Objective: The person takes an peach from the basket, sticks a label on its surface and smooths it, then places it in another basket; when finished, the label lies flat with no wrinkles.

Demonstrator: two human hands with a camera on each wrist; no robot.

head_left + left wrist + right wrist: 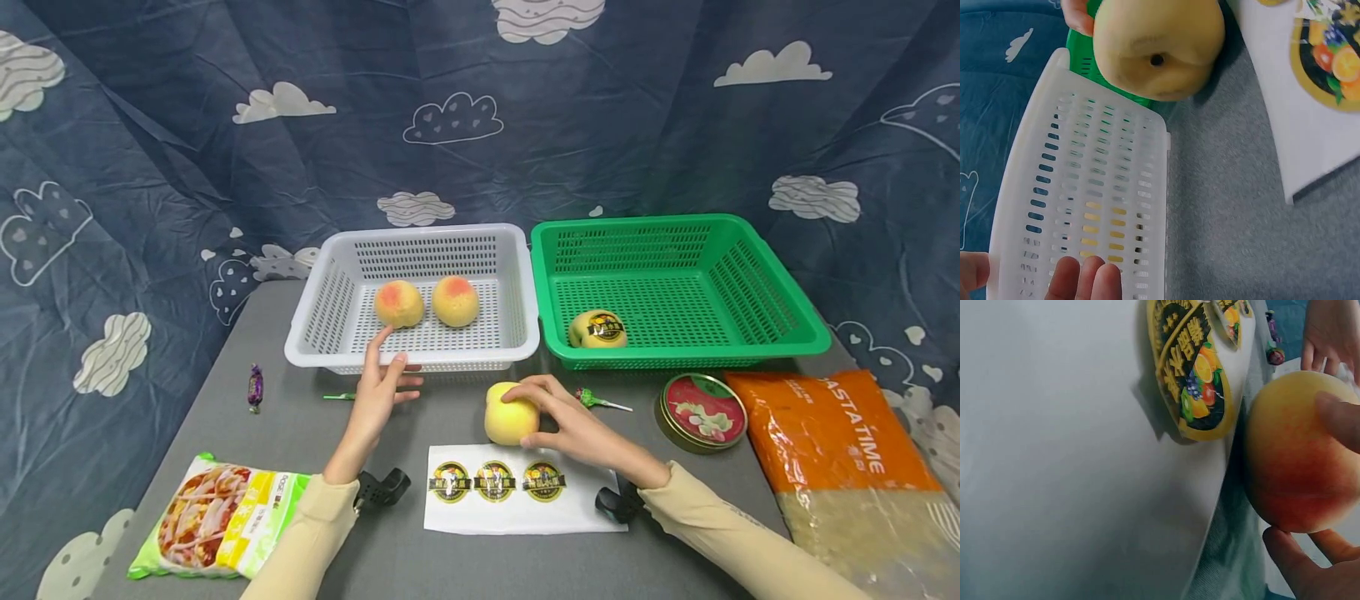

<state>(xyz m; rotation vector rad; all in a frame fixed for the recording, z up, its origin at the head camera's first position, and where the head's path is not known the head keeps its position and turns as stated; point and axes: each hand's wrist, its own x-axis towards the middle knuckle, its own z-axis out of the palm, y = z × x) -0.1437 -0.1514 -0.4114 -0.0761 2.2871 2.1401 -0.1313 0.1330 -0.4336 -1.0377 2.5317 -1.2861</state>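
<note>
My right hand [566, 421] grips a yellow peach [506, 419] between thumb and fingers, just beyond a white sticker sheet [525, 515] that bears three round black-and-gold labels. The right wrist view shows the red-blushed side of this peach [1300, 469]; its small dark stem hole faces the left wrist view. With fingers spread and nothing held, my left hand [381, 396] is at the front wall of the white basket [300, 360]. Two blushed peaches [400, 303] lie inside that basket. A peach with a label on it [581, 329] sits in the green basket [712, 357].
A purple-wrapped candy [256, 388] and a green-and-yellow food bag [225, 517] lie at the left. Behind the right hand is a lollipop [600, 401]. A round tin [702, 411] and an orange pasta bag [832, 450] occupy the right side. A cloud-patterned curtain [465, 179] hangs behind.
</note>
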